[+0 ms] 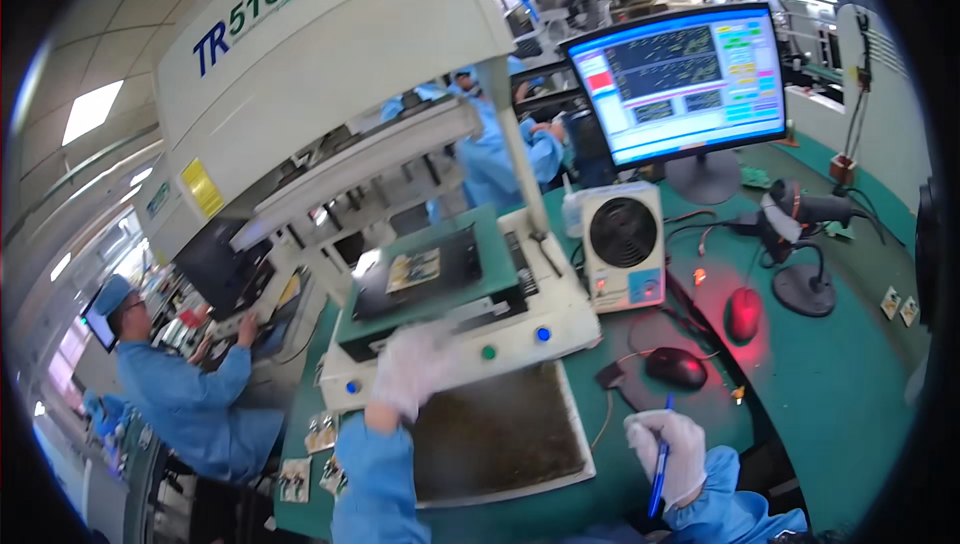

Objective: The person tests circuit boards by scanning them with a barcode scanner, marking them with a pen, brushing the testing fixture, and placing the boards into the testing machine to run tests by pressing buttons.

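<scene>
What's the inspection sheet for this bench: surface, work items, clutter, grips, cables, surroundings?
Surface: green benchtop; pale-rimmed brown panel lies before the white machine.
Work items: blue pen in hand; circuit board on the machine's dark plate.
Clutter: small boards at left; dark mouse and red-lit mouse at right.
Grips: left grip gloved, blurred, contact unclear; right grip gloved, holding the pen.
Cables: thin cable near the panel's right edge.
Surroundings: lit monitor, fan unit, co-worker in blue at left.
</scene>
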### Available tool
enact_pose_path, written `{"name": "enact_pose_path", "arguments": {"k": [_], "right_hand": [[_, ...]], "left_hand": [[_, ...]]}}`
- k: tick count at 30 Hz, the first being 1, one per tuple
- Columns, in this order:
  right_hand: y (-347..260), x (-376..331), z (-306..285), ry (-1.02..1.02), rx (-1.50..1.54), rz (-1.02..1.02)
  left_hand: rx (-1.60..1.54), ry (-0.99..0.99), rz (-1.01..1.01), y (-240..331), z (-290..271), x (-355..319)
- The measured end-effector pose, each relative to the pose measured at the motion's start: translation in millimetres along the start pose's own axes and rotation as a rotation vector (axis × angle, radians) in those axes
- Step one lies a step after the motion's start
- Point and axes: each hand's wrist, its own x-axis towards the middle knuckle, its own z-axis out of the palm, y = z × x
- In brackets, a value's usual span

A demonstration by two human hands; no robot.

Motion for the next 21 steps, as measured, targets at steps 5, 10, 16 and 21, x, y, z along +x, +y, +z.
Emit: {"name": "enact_pose_path", "arguments": {"k": [5,10,16,21], "right_hand": [[17.9,8.3,18.7,-0.079,-0.235,0.017],[41.2,8.8,14.5,-0.029,-0.529,0.065],[60.6,16.3,28.4,-0.475,-0.779,0.227],[70.0,33.2,42.1,-0.596,-0.899,0.362]], "left_hand": [[0.182,0.058,-0.051,-120.2,22.6,80.8],[0.277,-0.348,-0.096,-161.2,24.7,116.8],[0.586,-0.104,0.195,-153.8,17.3,113.6],[0.235,0.045,0.157,-114.3,-26.8,81.0]]}}
